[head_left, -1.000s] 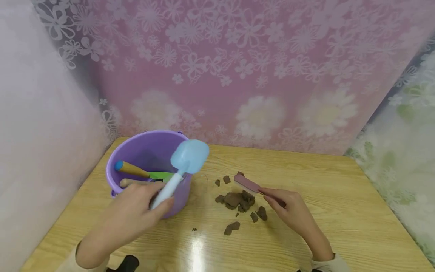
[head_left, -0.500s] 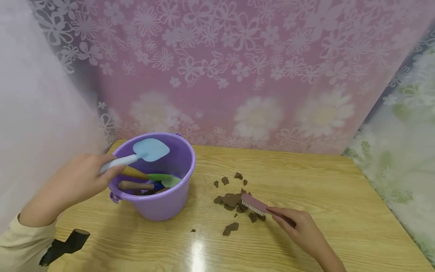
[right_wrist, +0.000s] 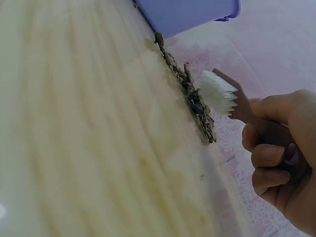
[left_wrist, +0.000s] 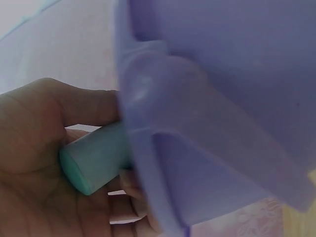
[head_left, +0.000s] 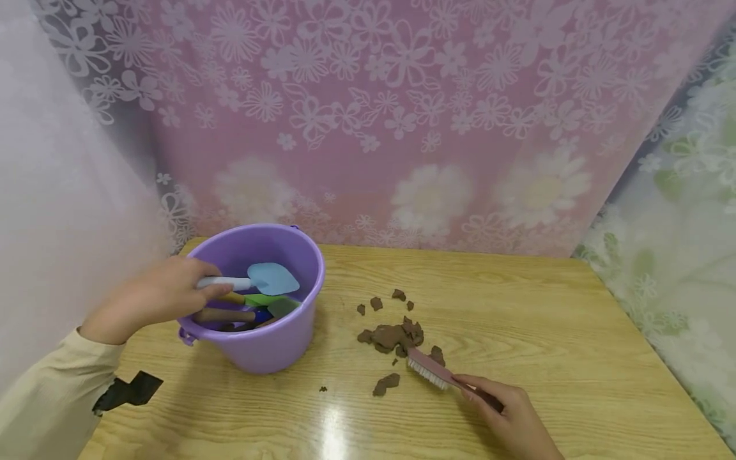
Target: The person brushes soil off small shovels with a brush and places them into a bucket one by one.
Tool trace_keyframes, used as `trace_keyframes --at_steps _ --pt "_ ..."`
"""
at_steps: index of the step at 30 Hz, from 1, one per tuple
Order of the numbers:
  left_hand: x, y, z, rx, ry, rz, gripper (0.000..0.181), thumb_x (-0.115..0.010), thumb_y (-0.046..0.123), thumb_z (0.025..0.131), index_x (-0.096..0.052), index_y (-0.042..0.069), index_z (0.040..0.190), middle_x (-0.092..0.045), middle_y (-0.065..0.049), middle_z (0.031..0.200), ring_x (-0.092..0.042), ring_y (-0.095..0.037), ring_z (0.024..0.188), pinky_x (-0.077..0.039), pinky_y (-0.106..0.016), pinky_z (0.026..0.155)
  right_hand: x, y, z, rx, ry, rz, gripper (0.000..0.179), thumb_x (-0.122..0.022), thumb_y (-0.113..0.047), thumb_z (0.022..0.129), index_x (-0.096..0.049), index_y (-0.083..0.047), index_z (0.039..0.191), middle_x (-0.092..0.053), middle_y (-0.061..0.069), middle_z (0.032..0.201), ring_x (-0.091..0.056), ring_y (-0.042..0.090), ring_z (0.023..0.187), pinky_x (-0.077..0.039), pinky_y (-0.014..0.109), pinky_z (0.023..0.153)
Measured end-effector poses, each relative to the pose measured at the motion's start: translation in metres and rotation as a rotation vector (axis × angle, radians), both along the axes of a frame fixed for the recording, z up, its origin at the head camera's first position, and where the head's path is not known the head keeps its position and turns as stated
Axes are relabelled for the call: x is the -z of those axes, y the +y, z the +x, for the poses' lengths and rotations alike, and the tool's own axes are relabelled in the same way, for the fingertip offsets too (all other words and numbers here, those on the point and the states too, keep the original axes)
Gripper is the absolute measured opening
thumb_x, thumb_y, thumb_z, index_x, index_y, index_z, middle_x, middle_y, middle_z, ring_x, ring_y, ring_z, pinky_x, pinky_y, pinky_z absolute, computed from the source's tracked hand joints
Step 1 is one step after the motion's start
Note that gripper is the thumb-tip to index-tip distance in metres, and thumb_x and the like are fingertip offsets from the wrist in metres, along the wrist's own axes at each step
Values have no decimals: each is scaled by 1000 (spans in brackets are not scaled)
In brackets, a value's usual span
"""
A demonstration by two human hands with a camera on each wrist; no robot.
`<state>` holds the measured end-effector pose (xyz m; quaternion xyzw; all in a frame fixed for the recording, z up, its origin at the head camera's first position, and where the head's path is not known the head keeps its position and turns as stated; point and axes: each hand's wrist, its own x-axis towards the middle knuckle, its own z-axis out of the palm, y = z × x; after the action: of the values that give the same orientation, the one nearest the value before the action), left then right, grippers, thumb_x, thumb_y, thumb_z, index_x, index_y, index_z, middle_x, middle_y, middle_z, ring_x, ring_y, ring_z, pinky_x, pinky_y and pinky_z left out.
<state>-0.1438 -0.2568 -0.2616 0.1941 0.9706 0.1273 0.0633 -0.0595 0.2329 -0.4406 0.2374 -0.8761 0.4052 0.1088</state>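
Observation:
My left hand (head_left: 163, 291) grips the pale handle of a light blue garden trowel (head_left: 273, 278) over the purple bucket (head_left: 264, 351). The blade lies inside the bucket's opening. In the left wrist view the handle end (left_wrist: 96, 160) crosses the palm, and the bucket's wall hides the rest. My right hand (head_left: 508, 409) pinches the handle of a brush (head_left: 431, 366) with a reddish-brown back and white bristles (right_wrist: 217, 94). The brush head is at the near right side of brown crumbly clumps (head_left: 388, 337) on the table, overlapping them in the head view.
Inside the bucket lie a wooden-handled tool (head_left: 224, 315) and a green-bladed tool (head_left: 261, 299). Several smaller brown pieces (head_left: 386, 383) are scattered around the main clump. The wooden table (head_left: 517, 306) ends at a flowered pink curtain (head_left: 356, 160) behind.
The trowel has moved left from beside the bucket's right rim, then down into its opening. The brush has moved from behind the clumps toward me, to their near side.

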Motion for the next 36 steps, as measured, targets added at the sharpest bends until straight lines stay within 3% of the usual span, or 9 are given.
trace_keyframes --at_steps 4,8,15,20,25,30,36 --pt "12 8 -5 33 -40 -9 23 -59 29 93 -65 8 84 -60 5 72 -56 -15 67 -47 -39 65 4 0 0 -11 37 1 33 -66 7 85 -70 -8 113 -71 5 106 -66 7 96 -52 14 74" --pt "21 14 -5 48 -28 -25 22 -61 29 92 -63 12 78 -56 6 69 -52 -13 64 -45 -36 61 4 1 -1 -6 46 13 33 -66 7 85 -70 -9 114 -71 5 106 -66 7 96 -51 13 74" --pt "25 23 -3 -6 -32 -54 21 -62 34 91 -67 15 85 -62 4 75 -57 -18 71 -42 -42 65 6 2 -1 11 38 43 32 -67 5 86 -70 -10 114 -71 3 107 -66 8 96 -51 13 74" --pt "30 31 -2 2 -37 -75 23 -62 35 91 -68 14 90 -63 2 78 -55 -21 72 -31 -44 65 8 3 -1 26 24 44 32 -67 3 86 -70 -11 114 -71 2 105 -66 7 95 -52 14 73" --pt "33 37 -3 14 -46 -73 21 -62 33 92 -66 14 84 -59 5 73 -53 -18 70 -29 -44 68 8 3 -1 -4 39 37 33 -66 5 86 -69 -9 116 -72 5 105 -66 7 94 -52 15 71" --pt "37 39 -2 20 -62 -59 25 -61 34 92 -60 17 75 -55 6 67 -52 -16 68 -29 -46 70 9 4 0 16 35 55 32 -66 4 86 -69 -8 115 -72 4 103 -66 4 88 -52 17 66" --pt "44 41 -6 13 -98 -55 27 -61 33 92 -59 12 76 -52 2 67 -52 -17 66 -40 -38 64 9 5 1 27 36 60 31 -65 4 87 -68 -7 115 -72 5 101 -64 1 81 -53 20 61"
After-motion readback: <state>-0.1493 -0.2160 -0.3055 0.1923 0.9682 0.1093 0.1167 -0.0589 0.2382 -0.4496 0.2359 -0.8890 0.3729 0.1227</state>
